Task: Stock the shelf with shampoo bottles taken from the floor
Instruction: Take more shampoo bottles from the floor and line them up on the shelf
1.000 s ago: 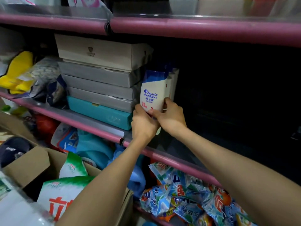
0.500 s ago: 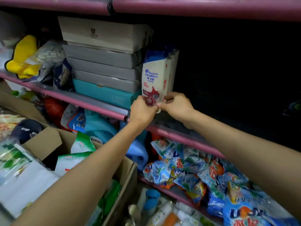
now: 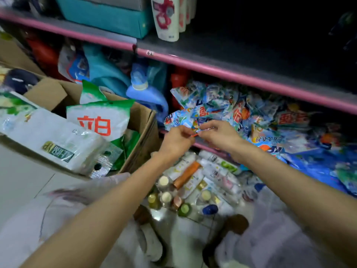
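Left hand (image 3: 176,141): centre of the frame, fingers curled, thumb and forefinger pinching one end of a small orange-red strip (image 3: 195,135); grip closed tight on it.
Right hand (image 3: 218,133): just right of the left hand, fingertips drawn together at the strip's other end; grip looks pinched on the same strip, though blur hides the exact contact.
Both hands hover in front of the lower shelf's pink edge, above the floor stock.
Shampoo bottles on the floor (image 3: 195,182): a loose heap at lower centre, below the hands, lying on their sides with caps toward the camera; one orange tube (image 3: 186,174) among white ones.
Shampoo bottles on the shelf (image 3: 167,18): top centre, white, upright, in a row just right of a teal box (image 3: 104,15).
Shelf (image 3: 241,55): dark board with pink front edge, crossing the upper frame.
Detergent packets (image 3: 241,113): blue pile under the shelf, right.
Cardboard box (image 3: 144,136): left, holding green-and-white bags.
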A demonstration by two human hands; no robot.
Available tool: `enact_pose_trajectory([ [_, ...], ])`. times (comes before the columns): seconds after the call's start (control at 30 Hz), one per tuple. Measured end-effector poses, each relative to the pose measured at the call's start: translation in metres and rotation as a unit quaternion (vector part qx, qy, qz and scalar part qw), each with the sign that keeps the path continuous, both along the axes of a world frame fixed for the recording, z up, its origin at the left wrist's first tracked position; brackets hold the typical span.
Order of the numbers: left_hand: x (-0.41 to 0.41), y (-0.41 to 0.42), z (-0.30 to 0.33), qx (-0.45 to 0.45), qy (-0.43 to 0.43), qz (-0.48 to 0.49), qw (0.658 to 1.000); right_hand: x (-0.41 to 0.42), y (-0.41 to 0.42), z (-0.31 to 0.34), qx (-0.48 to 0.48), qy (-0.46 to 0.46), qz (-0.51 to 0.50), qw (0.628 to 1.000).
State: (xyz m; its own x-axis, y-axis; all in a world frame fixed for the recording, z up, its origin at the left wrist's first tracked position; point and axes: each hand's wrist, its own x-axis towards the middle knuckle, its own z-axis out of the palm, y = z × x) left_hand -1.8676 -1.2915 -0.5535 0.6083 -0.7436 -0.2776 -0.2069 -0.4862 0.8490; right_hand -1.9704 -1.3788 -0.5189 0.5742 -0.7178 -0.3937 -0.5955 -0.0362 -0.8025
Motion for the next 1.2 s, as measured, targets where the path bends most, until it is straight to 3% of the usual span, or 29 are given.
enact_pose_trajectory([
  [0.17,-0.041,0.009,-0.069,0.085,0.052,-0.038,0.994,-0.045,0.004,-0.083,0.038,0.085,-0.038,0.995],
  [0.3,-0.064,0.007,-0.116,0.157,0.055,-0.072,0.983,-0.092,-0.009,-0.136,-0.011,0.224,-0.048,0.973],
  [0.47,-0.088,-0.001,-0.151,0.178,0.03,-0.127,0.975,-0.159,-0.023,-0.168,-0.188,0.409,-0.055,0.891],
  [0.53,-0.097,-0.007,-0.157,0.178,0.022,-0.145,0.973,-0.18,-0.023,-0.174,-0.187,0.452,-0.073,0.869],
  [0.7,-0.127,-0.02,-0.163,0.153,0.044,-0.172,0.972,-0.198,-0.028,-0.189,-0.077,0.338,-0.159,0.925],
  [1.03,-0.189,-0.075,-0.173,0.139,0.064,-0.325,0.933,-0.206,-0.021,-0.177,-0.163,0.288,-0.044,0.943],
  [1.2,-0.197,-0.091,-0.182,0.086,0.057,-0.313,0.944,-0.208,-0.026,-0.153,-0.159,0.23,-0.051,0.959],
])
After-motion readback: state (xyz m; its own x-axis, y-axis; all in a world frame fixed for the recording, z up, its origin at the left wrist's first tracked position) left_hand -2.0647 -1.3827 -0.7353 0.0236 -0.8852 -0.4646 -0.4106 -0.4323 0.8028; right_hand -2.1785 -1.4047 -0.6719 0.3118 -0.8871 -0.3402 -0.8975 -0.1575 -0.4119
